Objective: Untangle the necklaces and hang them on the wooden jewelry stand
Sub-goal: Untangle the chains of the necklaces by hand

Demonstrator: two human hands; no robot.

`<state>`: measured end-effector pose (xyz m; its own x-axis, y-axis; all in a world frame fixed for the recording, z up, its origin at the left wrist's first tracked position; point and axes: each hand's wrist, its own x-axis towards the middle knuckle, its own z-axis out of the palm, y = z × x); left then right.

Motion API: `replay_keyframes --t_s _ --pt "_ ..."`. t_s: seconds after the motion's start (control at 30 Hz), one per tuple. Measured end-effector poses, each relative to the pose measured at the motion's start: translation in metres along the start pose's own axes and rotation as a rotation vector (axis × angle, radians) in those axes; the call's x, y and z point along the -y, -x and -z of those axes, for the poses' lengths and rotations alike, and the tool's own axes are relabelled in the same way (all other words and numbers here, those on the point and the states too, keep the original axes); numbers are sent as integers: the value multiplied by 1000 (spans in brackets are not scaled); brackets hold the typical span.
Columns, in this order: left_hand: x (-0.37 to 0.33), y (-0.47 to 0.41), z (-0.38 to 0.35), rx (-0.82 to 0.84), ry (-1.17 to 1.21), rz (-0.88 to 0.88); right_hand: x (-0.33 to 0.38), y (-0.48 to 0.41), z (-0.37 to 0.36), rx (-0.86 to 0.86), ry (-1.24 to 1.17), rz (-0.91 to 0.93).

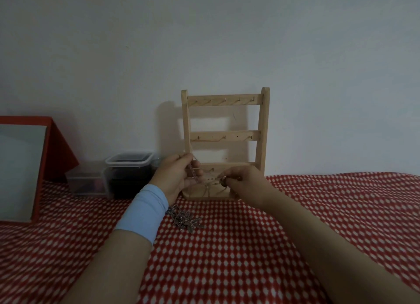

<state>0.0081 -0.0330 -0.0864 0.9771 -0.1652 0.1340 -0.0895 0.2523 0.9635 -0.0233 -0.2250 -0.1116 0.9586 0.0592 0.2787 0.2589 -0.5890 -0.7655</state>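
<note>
Both your hands are holding one chain before the stand: the left hand is gripping it, the right hand is pinching its knot, probably stretching it for untangling. Other necklaces are lying on the cloth.

Open cloth lies right of the wooden stand; plastic boxes and a red-framed mirror crowd its left.

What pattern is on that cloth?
The cloth is red with white dots, seen in the head view.
</note>
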Motion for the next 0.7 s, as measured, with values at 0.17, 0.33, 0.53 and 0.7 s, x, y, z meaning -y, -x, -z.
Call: replay_keyframes --t_s 0.17,0.33,0.53,0.7 --pt "3 -1 1 5 -80 11 -1 -1 3 -90 -172 -86" --pt "11 -7 8 -24 -436 -26 -3 -5 9 -187 23 -114" --pt "14 -10 14 -49 -830 -139 0 -5 9 -111 -173 -151" --pt "13 -4 11 108 -877 -67 8 -5 11 -133 -702 -191"
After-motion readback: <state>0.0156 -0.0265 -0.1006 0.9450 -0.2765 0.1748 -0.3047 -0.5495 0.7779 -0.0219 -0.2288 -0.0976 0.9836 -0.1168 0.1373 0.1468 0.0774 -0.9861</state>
